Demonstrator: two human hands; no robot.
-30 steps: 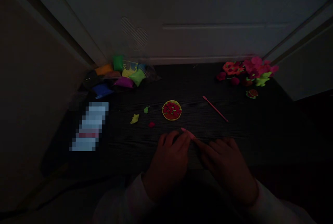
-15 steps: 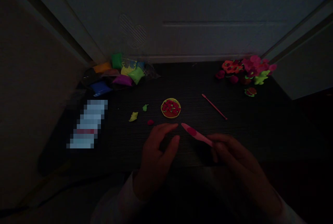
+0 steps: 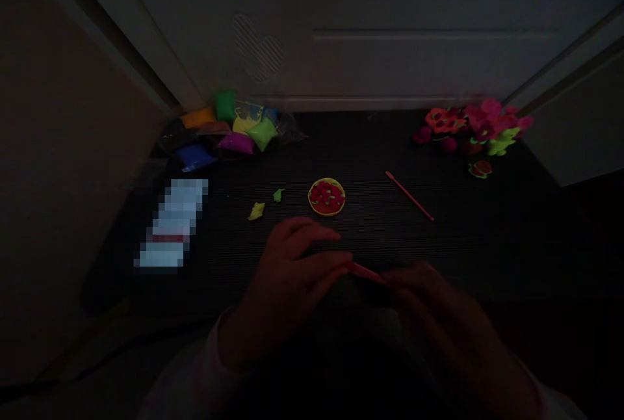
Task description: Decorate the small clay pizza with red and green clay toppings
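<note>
Near the dark worktop's front edge, the pink tool slants outward from the gripping right hand to the left hand's pinching fingertips.

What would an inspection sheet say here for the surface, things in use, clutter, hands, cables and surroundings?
Surface: dark, ribbed tabletop.
Things in use: pink tool between the hands; beyond it, yellow-rimmed red disc; thin pink stick to its right, yellow-green scrap and green scrap to its left.
Clutter: coloured packets far left, pixelated bright patch nearer, colourful shapes far right.
Hands: left hand pinches the tool's tip; right hand grips its other end.
Cables: dark cord-like strip lower left, too dim to identify.
Surroundings: pale panelled backdrop with a striped heart; dim light.
</note>
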